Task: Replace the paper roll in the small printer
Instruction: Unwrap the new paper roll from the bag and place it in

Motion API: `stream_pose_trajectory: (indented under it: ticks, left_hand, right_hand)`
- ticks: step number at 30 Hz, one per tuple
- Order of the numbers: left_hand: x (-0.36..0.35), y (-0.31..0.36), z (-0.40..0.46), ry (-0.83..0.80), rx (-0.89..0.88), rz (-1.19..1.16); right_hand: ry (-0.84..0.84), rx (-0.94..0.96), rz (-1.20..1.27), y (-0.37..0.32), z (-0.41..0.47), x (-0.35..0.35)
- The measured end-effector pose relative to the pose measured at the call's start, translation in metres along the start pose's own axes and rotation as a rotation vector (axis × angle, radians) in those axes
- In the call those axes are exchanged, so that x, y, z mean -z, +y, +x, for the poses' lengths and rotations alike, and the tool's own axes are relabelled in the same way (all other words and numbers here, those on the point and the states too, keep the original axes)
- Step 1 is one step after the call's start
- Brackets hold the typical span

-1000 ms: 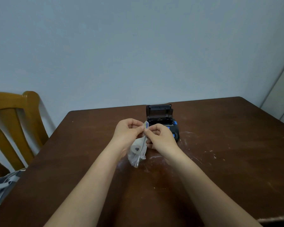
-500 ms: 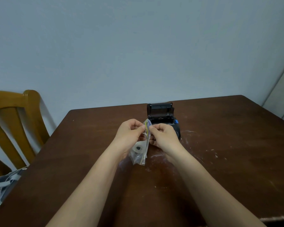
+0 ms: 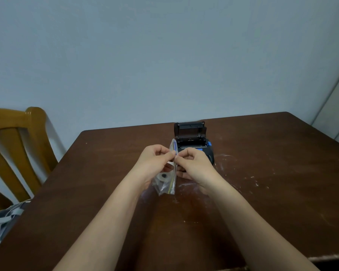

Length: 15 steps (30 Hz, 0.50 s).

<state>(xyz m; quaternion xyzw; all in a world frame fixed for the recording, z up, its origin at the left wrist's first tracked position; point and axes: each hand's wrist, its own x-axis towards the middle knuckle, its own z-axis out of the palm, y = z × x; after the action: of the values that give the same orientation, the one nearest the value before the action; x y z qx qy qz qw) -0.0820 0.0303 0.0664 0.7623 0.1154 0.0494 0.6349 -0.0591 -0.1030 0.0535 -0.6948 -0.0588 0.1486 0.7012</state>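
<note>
Above the middle of the dark brown bench (image 3: 262, 192), both hands held a small clear zip bag (image 3: 167, 180) between them. The left hand (image 3: 155, 163) pinched one side of the bag's top edge with thumb and curled fingers, and the right hand (image 3: 194, 165) pinched the other side, the fingertips of the two hands almost meeting at the seal. The bag hung down from that grip, clear of the bench, and a white paper roll (image 3: 163, 176) with a dark core hole showed through the plastic in its lower half. Just behind the hands stood the small black printer (image 3: 192, 137), its lid tilted up and back so that the paper compartment lay open; blue accents showed on its right side and front. The right hand partly hid the printer's front. White scuff marks streaked the bench to the right of the printer. A wooden chair (image 3: 18, 143) stood at the left edge, with a grey bag (image 3: 2, 222) below it.
</note>
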Motion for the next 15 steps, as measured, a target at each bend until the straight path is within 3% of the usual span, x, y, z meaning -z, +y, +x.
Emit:
stream_pose_trajectory:
  ticks: [11,15]
  left_hand:
    - [-0.0004,0.0013,-0.0006,0.083,0.015,-0.022]
    - [0.0005,-0.0012,0.0009,0.113,-0.021,-0.053]
  right_hand:
    - [0.122,-0.002,-0.067,0.0000,0.0027,0.0060]
    - [0.031,-0.043,-0.080,-0.0044,-0.0034,0.0106]
